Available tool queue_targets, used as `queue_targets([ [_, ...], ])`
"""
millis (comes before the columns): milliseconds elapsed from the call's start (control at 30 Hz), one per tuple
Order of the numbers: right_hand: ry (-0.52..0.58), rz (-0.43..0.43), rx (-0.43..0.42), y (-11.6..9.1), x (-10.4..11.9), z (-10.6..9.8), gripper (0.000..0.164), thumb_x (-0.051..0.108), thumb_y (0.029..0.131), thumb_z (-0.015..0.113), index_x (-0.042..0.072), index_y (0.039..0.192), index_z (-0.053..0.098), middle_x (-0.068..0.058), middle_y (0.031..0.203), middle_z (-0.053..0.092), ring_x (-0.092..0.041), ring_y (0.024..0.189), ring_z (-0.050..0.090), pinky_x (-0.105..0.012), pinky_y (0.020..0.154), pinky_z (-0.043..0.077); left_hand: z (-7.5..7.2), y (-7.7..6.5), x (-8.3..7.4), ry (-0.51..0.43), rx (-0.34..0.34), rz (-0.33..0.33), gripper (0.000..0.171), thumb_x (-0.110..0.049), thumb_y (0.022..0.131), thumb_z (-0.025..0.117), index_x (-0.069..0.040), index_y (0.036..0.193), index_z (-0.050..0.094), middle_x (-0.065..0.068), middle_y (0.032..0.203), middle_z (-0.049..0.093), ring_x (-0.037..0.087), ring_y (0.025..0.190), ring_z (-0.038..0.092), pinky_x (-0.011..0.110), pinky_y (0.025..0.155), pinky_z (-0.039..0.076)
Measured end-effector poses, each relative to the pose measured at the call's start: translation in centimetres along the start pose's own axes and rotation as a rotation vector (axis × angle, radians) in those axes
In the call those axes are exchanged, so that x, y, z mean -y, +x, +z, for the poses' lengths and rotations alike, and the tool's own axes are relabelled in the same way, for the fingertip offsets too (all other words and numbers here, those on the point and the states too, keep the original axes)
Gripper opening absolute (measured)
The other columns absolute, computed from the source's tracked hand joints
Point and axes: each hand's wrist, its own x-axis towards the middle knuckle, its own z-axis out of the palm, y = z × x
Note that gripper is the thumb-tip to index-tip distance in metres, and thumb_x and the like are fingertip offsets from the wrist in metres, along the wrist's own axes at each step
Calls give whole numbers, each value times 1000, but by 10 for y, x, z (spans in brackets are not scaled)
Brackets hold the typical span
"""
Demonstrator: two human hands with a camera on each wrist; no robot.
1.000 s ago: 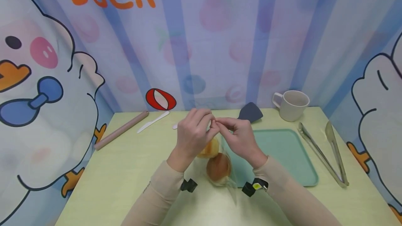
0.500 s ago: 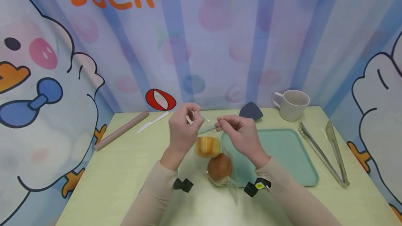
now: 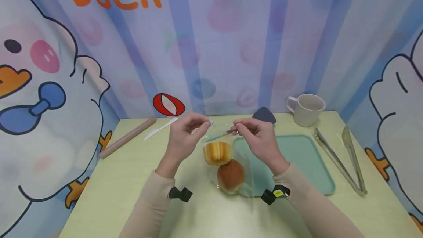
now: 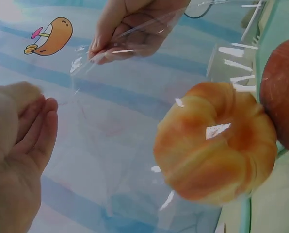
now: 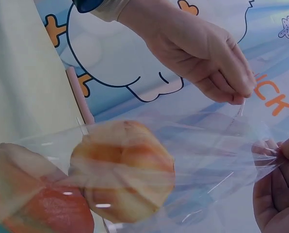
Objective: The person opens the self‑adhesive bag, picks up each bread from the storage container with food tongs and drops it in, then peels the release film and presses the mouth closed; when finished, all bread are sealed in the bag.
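Observation:
A clear plastic bag (image 5: 212,165) holds two breads: a ridged golden roll (image 3: 217,153) and, below it in the head view, a round brown bun (image 3: 230,176). My right hand (image 3: 261,140) pinches the bag's gathered edge between thumb and fingertips, as the left wrist view also shows. Across from it, my left hand (image 3: 185,139) pinches the thin clear film at its fingertips, seen in the right wrist view as a narrow strip (image 5: 241,108). The hands are apart, with the film between them above the breads.
A green tray (image 3: 304,161) lies to the right, partly behind the bag. Around it are a grey mug (image 3: 308,110), metal tongs (image 3: 340,164) and a dark spatula head (image 3: 264,115). A rolling pin (image 3: 129,137), a white knife (image 3: 161,128) and a green-handled utensil (image 3: 215,136) lie further back.
My hands, close together at first, have drawn apart, the left going further left and the right slightly right. More of the golden roll and the green-handled utensil show between them.

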Motion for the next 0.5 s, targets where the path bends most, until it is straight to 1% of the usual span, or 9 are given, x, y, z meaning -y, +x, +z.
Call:
queue_targets([
  [67, -8, -1, -1, 0, 0, -1, 15, 3, 102, 67, -2, 111, 78, -17, 95, 79, -16, 83, 77, -32, 78, 64, -4, 1, 1, 53, 4, 55, 16, 12, 87, 78, -1, 95, 77, 12, 95, 76, 20, 87, 74, 30, 84, 63],
  [133, -15, -4, 0, 0, 0, -1, 15, 4, 102, 67, -1, 110, 79, -16, 95, 79, -15, 83, 77, -31, 79, 64, -8, 2, 4, 120, -10, 121, 18, 13, 81, 83, -3, 89, 79, 11, 92, 78, 21, 84, 75, 29, 82, 63],
  [167, -18, -5, 0, 0, 0, -1, 15, 4, 102, 68, -1, 110, 79, -16, 95, 79, -15, 82, 77, -31, 79, 64, -9, 2, 4, 164, -26, 151, 19, 13, 80, 84, -4, 87, 80, 10, 89, 78, 22, 82, 75, 27, 81, 62],
  [233, -18, -13, 0, 0, 0, -2, 14, 3, 102, 68, 0, 110, 79, -16, 95, 79, -14, 82, 77, -31, 79, 64, -13, 3, 5, 279, -60, 212, 18, 11, 79, 85, -5, 85, 80, 9, 86, 79, 22, 78, 76, 27, 77, 62],
  [333, -12, -25, 2, 0, 1, -2, 14, 2, 101, 67, -1, 110, 79, -17, 96, 79, -15, 83, 77, -31, 80, 64, -20, 2, 7, 479, -93, 296, 15, 8, 79, 86, -4, 86, 80, 9, 84, 79, 24, 74, 76, 34, 72, 63],
  [433, -5, -29, 1, 1, 2, -2, 14, 1, 101, 67, -1, 109, 79, -18, 96, 79, -20, 83, 77, -32, 81, 64, -26, 0, 8, 638, -103, 334, 14, 5, 79, 87, -2, 88, 80, 11, 84, 79, 27, 73, 76, 41, 70, 63],
  [500, 0, -29, 0, 1, 2, -2, 14, 1, 101, 67, -1, 109, 78, -18, 96, 79, -23, 84, 77, -33, 81, 64, -29, -2, 9, 703, -103, 327, 14, 3, 79, 87, 0, 90, 80, 13, 85, 79, 28, 73, 76, 42, 70, 64],
])
